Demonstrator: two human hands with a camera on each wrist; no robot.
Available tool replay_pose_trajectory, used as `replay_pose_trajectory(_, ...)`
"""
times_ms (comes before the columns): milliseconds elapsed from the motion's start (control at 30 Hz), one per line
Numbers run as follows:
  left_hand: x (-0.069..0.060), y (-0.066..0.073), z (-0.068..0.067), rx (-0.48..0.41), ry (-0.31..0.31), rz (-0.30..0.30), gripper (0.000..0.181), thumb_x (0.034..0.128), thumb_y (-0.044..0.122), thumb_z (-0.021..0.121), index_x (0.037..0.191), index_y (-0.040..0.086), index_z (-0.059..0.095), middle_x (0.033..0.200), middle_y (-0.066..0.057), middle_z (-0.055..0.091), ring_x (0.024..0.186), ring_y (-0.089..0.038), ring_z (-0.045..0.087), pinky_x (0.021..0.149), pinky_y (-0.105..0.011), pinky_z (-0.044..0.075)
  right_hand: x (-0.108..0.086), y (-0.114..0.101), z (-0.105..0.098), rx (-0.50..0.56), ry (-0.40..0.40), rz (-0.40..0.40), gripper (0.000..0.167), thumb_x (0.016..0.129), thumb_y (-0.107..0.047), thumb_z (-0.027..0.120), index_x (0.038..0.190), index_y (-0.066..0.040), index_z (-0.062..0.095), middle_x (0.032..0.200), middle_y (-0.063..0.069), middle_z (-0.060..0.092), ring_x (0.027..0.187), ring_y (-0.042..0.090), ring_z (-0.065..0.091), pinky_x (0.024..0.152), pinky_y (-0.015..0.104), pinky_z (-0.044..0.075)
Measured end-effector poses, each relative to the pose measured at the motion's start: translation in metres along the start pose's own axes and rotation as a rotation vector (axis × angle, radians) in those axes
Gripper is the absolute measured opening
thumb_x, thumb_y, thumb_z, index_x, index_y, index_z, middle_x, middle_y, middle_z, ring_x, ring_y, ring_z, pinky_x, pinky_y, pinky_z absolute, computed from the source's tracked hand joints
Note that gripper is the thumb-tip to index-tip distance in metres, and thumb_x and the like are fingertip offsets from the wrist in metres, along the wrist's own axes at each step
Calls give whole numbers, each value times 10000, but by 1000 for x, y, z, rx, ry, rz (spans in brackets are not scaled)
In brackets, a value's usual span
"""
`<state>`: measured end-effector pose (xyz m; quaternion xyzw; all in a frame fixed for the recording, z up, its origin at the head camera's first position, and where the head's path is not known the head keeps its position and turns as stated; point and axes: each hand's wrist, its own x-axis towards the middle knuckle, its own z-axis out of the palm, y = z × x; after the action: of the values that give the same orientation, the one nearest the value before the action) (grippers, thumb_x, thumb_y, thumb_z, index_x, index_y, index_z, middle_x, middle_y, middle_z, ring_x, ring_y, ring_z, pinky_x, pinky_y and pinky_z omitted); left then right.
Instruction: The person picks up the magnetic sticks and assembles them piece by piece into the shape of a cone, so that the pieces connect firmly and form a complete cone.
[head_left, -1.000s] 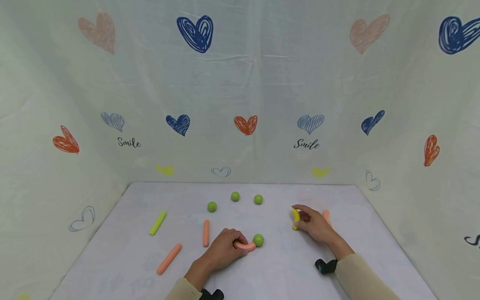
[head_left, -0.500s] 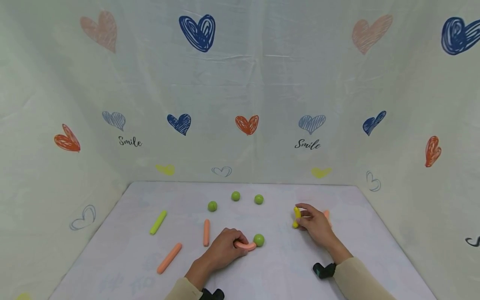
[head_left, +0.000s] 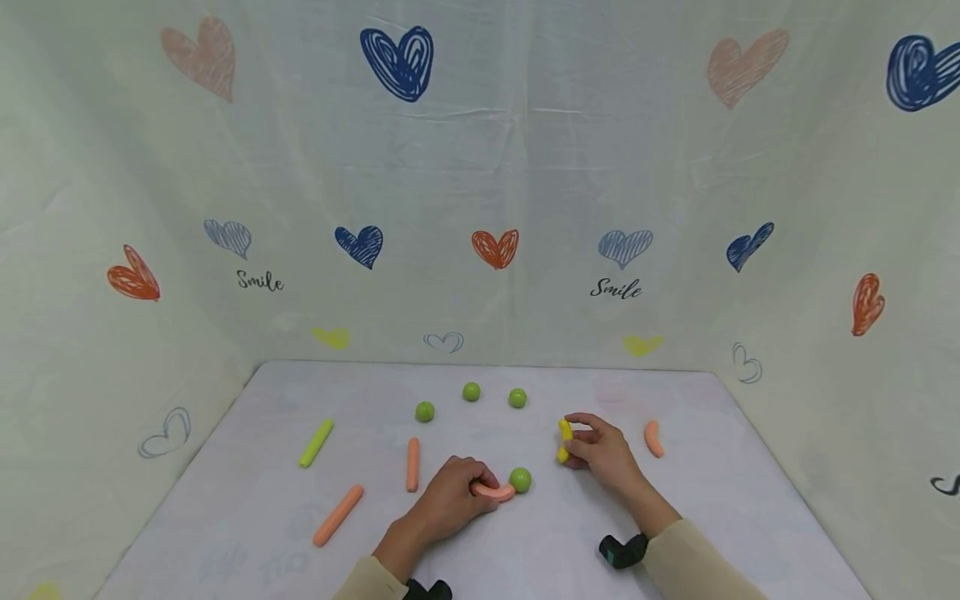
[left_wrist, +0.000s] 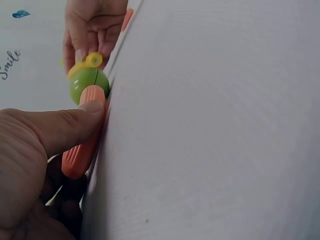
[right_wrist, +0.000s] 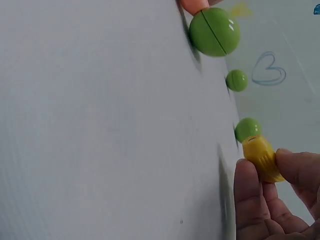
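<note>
My left hand (head_left: 453, 492) pinches a curved salmon-pink rod (head_left: 495, 492) low over the table, thumb on its ribbed side in the left wrist view. The rod's far end touches a green ball (head_left: 520, 479), which shows a seam line in the right wrist view. To the right, my right hand (head_left: 606, 454) holds a short curved yellow rod (head_left: 565, 442) between thumb and fingers, apart from that ball. One blunt end of the yellow rod (right_wrist: 261, 157) faces the right wrist camera. Beyond the right hand lies another curved salmon-pink rod (head_left: 654, 438).
Toward the back sit loose green balls (head_left: 425, 412). On the left lie a straight yellow-green rod (head_left: 317, 443) and two straight orange-pink rods (head_left: 412, 464). A pale curtain (head_left: 540, 183) printed with hearts encloses the white table (head_left: 247, 517).
My right hand moves left with the yellow rod, toward the green ball, uncovering the curved pink rod at the right. My left hand stays nearly still with its rod.
</note>
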<state>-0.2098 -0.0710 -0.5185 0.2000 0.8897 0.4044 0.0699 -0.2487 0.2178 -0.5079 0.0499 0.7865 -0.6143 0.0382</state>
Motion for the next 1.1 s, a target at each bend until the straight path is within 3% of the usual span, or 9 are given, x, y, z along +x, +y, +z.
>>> replay_pose_trajectory(533,0,1,5,2,20,33,121,897,250,852,952,294,754,909,198,655,900,-54,507,778,-260,410,-6,-9,40,-18,-81,23,426,926,39,728,1345,-12,675,1006,133,706,733,181,699,680,352,644)
replay_pose_trajectory(1100,0,5,7,30,16,35,124,873,266,870,926,296,762,890,211,655,894,-36,503,836,-321,344,-10,-9,45,-40,-135,17,379,963,-26,711,1338,19,688,1123,142,737,823,163,690,715,332,636)
